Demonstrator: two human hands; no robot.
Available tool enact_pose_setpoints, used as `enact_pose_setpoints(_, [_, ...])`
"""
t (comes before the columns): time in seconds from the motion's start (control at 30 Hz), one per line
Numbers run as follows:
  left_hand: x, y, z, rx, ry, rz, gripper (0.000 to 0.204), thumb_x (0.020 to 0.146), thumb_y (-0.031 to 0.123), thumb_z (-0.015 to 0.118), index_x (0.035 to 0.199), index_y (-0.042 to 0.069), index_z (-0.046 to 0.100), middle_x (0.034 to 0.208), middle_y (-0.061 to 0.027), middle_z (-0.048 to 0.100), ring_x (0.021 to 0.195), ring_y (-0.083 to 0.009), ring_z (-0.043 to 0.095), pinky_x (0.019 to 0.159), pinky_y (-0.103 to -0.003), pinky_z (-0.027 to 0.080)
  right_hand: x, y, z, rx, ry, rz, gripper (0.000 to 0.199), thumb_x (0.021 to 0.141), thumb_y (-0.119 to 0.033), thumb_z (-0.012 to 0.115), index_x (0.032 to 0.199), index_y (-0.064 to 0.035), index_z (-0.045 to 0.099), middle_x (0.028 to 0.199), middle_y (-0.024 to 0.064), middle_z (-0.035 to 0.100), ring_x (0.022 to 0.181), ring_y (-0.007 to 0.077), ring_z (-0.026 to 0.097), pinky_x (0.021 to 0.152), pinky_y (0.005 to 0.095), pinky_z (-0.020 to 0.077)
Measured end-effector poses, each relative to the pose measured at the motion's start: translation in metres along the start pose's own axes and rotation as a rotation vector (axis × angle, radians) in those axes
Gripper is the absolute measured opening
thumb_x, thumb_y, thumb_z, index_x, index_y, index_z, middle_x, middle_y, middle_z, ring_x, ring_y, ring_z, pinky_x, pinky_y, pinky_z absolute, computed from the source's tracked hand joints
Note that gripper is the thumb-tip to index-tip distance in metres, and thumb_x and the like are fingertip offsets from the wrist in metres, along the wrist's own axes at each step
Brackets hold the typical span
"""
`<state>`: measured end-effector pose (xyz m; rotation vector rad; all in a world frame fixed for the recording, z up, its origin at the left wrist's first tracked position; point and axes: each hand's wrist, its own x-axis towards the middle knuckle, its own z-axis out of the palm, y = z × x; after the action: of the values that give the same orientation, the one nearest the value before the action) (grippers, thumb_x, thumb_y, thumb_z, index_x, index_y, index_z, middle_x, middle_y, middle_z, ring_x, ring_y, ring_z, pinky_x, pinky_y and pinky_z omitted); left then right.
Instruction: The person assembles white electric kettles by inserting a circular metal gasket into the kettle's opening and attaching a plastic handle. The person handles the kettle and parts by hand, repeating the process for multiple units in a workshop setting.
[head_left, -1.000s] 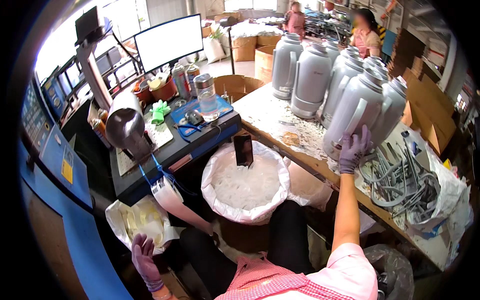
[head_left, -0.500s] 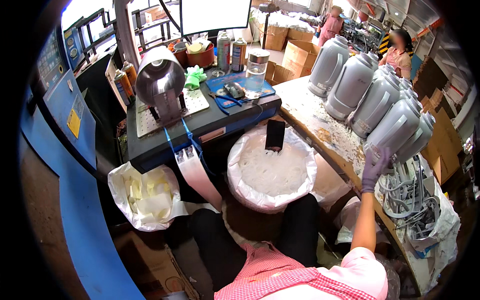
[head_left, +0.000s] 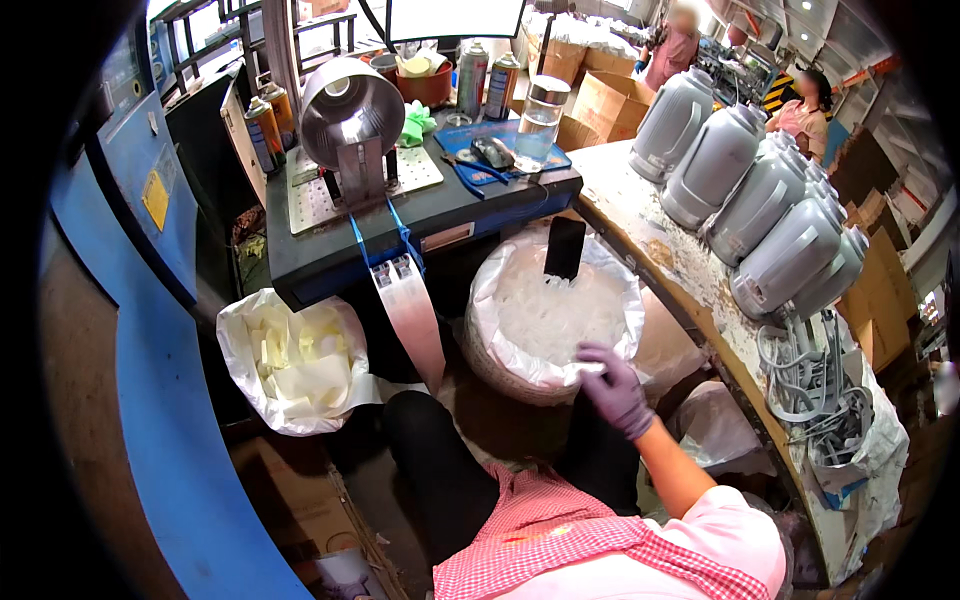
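My right hand (head_left: pixel 614 392), in a purple glove, is over the near right rim of a lined basket (head_left: pixel 512 378). Its fingers are loosely bent and apart, and I see nothing held in them. Translucent whitish pieces (head_left: pixel 560 320) fill the basket, too heaped to tell their kind. A black flat upright piece (head_left: pixel 565 248) stands at the basket's far side. My left hand is out of view. To the right, several grey jugs (head_left: pixel 710 165) with handles stand on a worn bench (head_left: pixel 640 215).
Grey handles (head_left: pixel 812 375) lie heaped at the bench's near end. On the dark worktable (head_left: pixel 330 255) stand a metal cylinder fixture (head_left: pixel 352 110), pliers (head_left: pixel 470 172) and a glass jar (head_left: pixel 541 122). A bag of yellowish scraps (head_left: pixel 300 360) sits at left. Two people are in the background.
My right hand has moved left and nearer, from beside the front grey jug on the bench to the basket's rim. The view has shifted slightly.
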<state>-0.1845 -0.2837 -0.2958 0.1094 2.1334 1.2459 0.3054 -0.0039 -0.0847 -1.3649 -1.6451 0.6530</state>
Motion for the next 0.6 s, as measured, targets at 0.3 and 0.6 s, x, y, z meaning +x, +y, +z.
enact_pose_setpoints(0.3, [-0.100, 0.132, 0.074, -0.231, -0.098, 0.472, 0.098, 0.078, 0.038, 0.077, 0.154, 0.002, 0.027, 0.152, -0.0224, 0.039, 0.138, -0.0360, 0.042, 0.117, -0.046, 0.033, -0.042, -0.067, 0.134, 0.744, -0.960, 0.696, 0.041, 0.097, -0.035, 0.067, 0.121, -0.0005, 0.066, 0.119, 0.0099, 0.068, 0.107, 0.0170, 0.065, 0.091, 0.0335, 0.0552])
enact_pose_setpoints(0.6, [-0.082, 0.242, 0.099, -0.684, -1.057, 0.461, 0.084, 0.097, 0.063, 0.046, 0.153, 0.002, 0.032, 0.147, -0.0179, 0.047, 0.136, -0.0321, 0.046, 0.118, -0.045, 0.032, -0.031, -0.013, 0.034, 0.451, -0.571, -0.161, 0.040, 0.096, -0.013, 0.065, 0.135, -0.0046, 0.062, 0.118, 0.0124, 0.072, 0.106, 0.0192, 0.070, 0.094, 0.0334, 0.0548])
